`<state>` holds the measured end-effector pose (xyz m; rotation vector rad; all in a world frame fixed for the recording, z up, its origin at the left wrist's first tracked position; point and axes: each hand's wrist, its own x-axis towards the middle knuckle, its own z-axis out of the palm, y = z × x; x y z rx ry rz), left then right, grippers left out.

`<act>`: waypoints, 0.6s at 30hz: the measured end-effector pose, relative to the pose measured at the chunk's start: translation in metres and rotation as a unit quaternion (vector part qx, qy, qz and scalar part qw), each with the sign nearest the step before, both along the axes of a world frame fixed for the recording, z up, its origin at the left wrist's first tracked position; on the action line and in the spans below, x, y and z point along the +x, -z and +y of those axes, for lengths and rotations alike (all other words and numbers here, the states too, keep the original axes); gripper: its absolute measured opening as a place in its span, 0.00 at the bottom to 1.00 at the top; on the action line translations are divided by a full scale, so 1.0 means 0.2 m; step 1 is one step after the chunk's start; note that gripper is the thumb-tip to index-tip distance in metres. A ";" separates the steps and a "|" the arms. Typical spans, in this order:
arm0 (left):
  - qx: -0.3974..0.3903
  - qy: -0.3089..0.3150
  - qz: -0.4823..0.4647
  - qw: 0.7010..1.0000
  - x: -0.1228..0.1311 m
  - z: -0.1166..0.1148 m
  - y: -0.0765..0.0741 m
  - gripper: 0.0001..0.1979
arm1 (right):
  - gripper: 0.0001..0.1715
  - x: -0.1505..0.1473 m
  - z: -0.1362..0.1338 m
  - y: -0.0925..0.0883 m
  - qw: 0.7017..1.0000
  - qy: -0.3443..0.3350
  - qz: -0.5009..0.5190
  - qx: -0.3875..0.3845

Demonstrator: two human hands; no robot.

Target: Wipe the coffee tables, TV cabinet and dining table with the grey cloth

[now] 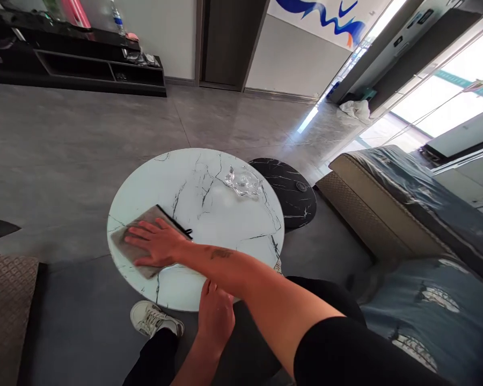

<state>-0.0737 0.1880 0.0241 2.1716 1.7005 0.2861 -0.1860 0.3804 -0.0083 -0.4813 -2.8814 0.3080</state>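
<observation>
Flat and spread, the right hand (pixel 156 244) presses palm-down on a grey-brown cloth, fingers open and pointing left, with no closing grip around it. The left hand (pixel 216 314) sits curled at the near rim of the tabletop, its back to the camera; its fingers are mostly hidden, so I cannot tell whether it is closed or has hold of anything, though nothing shows in it.

Grey floor tiles (pixel 84 161) run across the room to a black media cabinet (pixel 76 69) and a dark wooden door (pixel 225 43). To the right, a sofa wrapped in plastic sheeting (pixel 398 182) runs along the round table. That table's white marble-patterned top (pixel 209 225) overlaps a smaller black marble table (pixel 293 193) behind it.

The grey-brown cloth (pixel 147 217) lies on the near-left part of the white top, close to the left rim, with a black strip (pixel 173 221) along its far edge. The right hand is the only thing on it. A clear glass ashtray (pixel 241 182) stands toward the far right rim, well apart from the cloth. Below the near rim, a white sneaker (pixel 155 319) rests on the floor.
</observation>
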 end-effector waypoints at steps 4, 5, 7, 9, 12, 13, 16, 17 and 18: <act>-0.003 -0.016 0.027 1.000 0.01 -0.01 0.00 0.34 | 0.46 0.72 0.21 -0.11 0.996 0.073 -0.050 -0.018; -0.009 -0.013 0.032 0.999 0.01 -0.01 0.00 0.36 | 0.48 0.93 0.25 -0.13 0.992 0.102 -0.070 -0.024; -0.026 -0.010 0.040 0.999 0.02 -0.01 0.01 0.36 | 0.49 1.34 0.32 -0.17 0.978 0.173 -0.111 -0.030; -0.033 -0.009 0.046 0.998 0.03 -0.01 0.01 0.35 | 0.48 1.71 0.36 -0.18 0.957 0.249 -0.147 -0.028; -0.030 -0.002 0.048 0.998 0.02 -0.01 0.01 0.32 | 0.46 2.08 0.37 -0.15 0.929 0.328 -0.172 -0.012; -0.029 -0.001 0.047 0.998 0.02 -0.01 0.01 0.32 | 0.46 2.14 0.36 -0.13 0.924 0.342 -0.173 -0.008; -0.032 0.002 0.034 0.999 0.01 -0.01 0.02 0.31 | 0.45 2.16 0.33 -0.10 0.910 0.373 -0.180 -0.007; -0.032 0.002 0.031 0.999 0.01 -0.01 0.02 0.31 | 0.45 2.11 0.32 -0.09 0.905 0.384 -0.183 -0.010; -0.030 0.002 0.030 0.999 0.01 -0.01 0.02 0.31 | 0.46 2.04 0.30 -0.09 0.902 0.389 -0.187 -0.012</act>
